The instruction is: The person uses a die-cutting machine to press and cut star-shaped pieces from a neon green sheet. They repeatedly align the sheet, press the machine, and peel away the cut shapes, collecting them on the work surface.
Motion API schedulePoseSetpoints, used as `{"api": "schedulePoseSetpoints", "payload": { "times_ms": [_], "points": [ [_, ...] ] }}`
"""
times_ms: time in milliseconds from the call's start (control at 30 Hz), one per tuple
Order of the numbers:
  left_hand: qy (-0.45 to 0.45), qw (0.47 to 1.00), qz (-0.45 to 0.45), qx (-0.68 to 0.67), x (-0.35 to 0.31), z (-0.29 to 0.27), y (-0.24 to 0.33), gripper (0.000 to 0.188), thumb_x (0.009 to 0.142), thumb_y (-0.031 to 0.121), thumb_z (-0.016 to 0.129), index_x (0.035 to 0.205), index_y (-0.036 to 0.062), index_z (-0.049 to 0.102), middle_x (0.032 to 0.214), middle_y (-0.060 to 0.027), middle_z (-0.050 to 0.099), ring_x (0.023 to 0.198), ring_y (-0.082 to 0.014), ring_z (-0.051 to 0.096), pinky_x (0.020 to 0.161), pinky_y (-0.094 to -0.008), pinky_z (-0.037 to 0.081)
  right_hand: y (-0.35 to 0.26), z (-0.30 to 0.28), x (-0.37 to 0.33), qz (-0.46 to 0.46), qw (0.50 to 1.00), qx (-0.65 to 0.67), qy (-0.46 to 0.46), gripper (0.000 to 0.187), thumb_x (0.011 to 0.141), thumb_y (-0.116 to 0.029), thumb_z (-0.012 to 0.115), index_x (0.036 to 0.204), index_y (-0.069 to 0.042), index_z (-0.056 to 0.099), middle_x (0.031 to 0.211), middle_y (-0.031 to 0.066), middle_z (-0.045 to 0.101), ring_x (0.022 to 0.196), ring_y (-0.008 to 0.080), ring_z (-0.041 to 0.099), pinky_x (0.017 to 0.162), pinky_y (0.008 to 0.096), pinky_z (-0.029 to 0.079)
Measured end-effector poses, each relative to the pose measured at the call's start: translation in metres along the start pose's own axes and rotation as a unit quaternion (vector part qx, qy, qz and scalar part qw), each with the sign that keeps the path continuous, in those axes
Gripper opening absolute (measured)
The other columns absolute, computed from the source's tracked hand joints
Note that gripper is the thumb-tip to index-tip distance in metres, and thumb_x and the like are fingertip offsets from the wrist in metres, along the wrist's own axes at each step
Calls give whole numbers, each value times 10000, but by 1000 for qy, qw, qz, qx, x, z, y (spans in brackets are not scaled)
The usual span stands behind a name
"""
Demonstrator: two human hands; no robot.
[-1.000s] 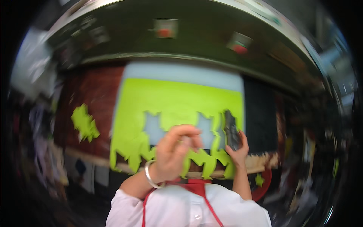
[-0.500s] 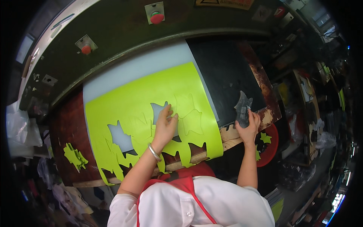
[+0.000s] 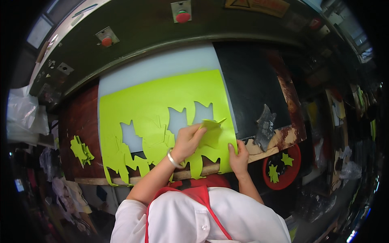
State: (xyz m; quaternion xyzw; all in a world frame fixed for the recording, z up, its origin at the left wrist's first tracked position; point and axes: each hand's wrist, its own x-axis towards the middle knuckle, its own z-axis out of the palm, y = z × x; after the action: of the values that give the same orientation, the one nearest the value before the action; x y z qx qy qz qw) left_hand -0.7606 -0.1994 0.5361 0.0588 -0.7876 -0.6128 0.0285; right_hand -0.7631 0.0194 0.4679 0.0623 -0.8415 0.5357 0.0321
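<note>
A yellow-green sheet (image 3: 158, 91) with several star-like holes lies on a white board (image 3: 162, 60), its ragged near edge hanging over the table front. My left hand (image 3: 187, 142), a bracelet on its wrist, is closed on a yellow-green star-shaped cutout (image 3: 211, 131), lifted above the sheet's right part. At the sheet's right edge, my right hand (image 3: 239, 156) pinches the material, thumb on top. To its right a dark star-shaped cutting die (image 3: 265, 127) rests untouched at the near edge of the black board (image 3: 251, 85). Loose cutouts (image 3: 158, 139) lie on the sheet's middle.
A pile of star cutouts (image 3: 81, 150) sits on the brown tabletop (image 3: 77, 117) at left. Below the table's right corner stands a red basin (image 3: 297, 170) with a few cutouts. Behind the boards rises a dark green machine beam (image 3: 142, 34) with red push buttons (image 3: 183, 16).
My right hand has let go of the cutting die and moved left to the sheet's edge. My left hand has moved right and lifted a star cutout, opening a hole there. The view has shifted.
</note>
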Motion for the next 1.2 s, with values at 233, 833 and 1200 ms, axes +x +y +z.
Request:
{"api": "schedulePoseSetpoints", "payload": {
  "times_ms": [233,833,1200],
  "points": [
    [268,903,-21,-335,-117,-106,6,345,996,267,481,978,-47,622,889,-58,652,805,-122,599,694,-256,469,-52,-25,18,-192,946,-260,36,298,808,-8,662,1090,45,581,881,135,640,726,211,624,621,295,500],
    [-100,906,122,393,-134,-119,-64,789,679,435,764,1358,162,468,1417,-187,377,1333,-396,338,1073,-611,244,-83,112,49,480,596,423,-485,328,951,-275,522,1046,28,604,779,63,603,579,141,617,455,229,473],
    [19,916,178,360,-111,-105,-65,706,735,412,721,1348,170,470,1396,-195,375,1306,-401,346,1068,-608,248,-76,113,30,418,618,483,-459,256,860,-228,479,734,-14,541,548,4,424,449,93,369,381,223,288]
  ]
}}
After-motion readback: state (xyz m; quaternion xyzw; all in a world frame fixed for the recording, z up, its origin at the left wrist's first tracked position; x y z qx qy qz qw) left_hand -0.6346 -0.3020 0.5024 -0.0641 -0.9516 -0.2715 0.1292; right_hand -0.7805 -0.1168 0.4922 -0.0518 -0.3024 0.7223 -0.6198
